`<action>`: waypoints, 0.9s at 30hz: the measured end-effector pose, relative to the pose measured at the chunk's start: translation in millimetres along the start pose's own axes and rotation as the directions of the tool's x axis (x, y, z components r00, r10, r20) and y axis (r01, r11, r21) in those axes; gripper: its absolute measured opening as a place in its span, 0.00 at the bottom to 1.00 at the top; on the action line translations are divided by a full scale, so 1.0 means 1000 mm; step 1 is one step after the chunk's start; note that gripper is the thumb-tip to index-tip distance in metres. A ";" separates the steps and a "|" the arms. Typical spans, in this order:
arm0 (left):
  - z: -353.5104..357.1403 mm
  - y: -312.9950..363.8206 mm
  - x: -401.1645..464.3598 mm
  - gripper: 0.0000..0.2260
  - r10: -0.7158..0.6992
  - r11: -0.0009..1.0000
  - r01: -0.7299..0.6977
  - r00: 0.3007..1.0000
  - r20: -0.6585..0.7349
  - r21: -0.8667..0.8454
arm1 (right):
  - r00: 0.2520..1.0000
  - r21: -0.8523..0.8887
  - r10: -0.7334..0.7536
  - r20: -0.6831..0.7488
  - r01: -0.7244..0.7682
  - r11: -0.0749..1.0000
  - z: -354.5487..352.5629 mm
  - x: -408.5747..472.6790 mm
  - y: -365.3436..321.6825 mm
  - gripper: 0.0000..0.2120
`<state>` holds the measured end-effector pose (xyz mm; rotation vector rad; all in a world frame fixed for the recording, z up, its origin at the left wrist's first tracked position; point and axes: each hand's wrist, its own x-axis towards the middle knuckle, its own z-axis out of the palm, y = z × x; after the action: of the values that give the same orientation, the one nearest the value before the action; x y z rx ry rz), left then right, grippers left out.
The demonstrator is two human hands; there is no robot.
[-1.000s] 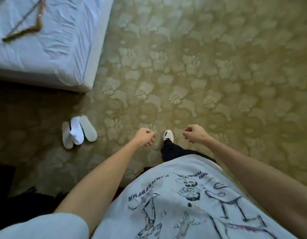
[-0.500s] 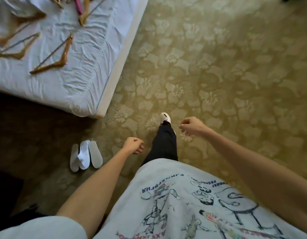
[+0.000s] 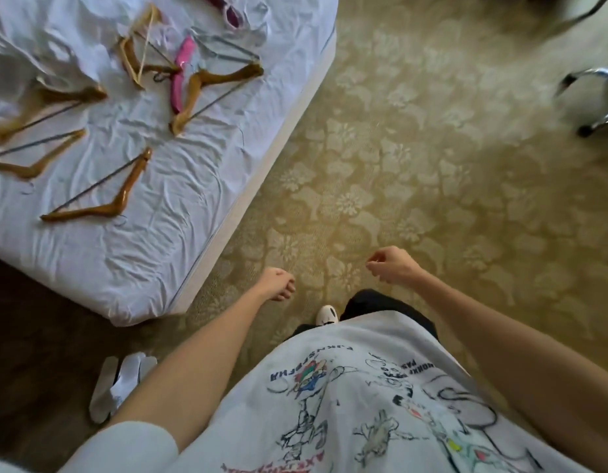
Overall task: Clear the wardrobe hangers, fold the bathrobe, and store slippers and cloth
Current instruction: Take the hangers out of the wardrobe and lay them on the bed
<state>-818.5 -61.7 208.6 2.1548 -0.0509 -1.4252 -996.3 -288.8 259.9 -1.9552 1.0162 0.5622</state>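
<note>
Both hands hang in front of the person over the carpet (image 3: 415, 172): the left hand (image 3: 276, 285) and the right hand (image 3: 393, 266) each have loosely curled fingers and hold nothing. The white slippers (image 3: 120, 384) lie together on the floor by the corner of the bed (image 3: 152, 264), partly hidden behind the left arm. Brown wooden hangers (image 3: 101, 196) and a pink hanger (image 3: 180, 75) lie spread on the white bed sheet, well apart from both hands.

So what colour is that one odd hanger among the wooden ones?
Bright pink hanger, lying on the bed, seen in the head view.
</note>
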 end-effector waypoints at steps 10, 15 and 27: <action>-0.026 0.281 0.146 0.07 0.196 0.980 -0.198 0.977 0.082 0.013 | 0.984 0.102 0.173 -0.033 -0.169 0.980 -0.175 0.187 -0.006 0.12; -0.080 0.392 0.219 0.07 0.134 0.990 -0.134 0.991 0.006 0.043 | 0.994 0.081 0.108 -0.003 -0.108 0.991 -0.263 0.296 -0.079 0.10; -0.256 0.453 0.342 0.09 -0.214 0.921 0.124 0.953 -0.215 -0.369 | 0.895 -0.165 -0.282 0.345 0.353 0.921 -0.345 0.524 -0.374 0.06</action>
<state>-330.4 -447.6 203.9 2.0519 0.4646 -1.1338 -387.3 -691.5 263.2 -2.0865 0.4305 0.7966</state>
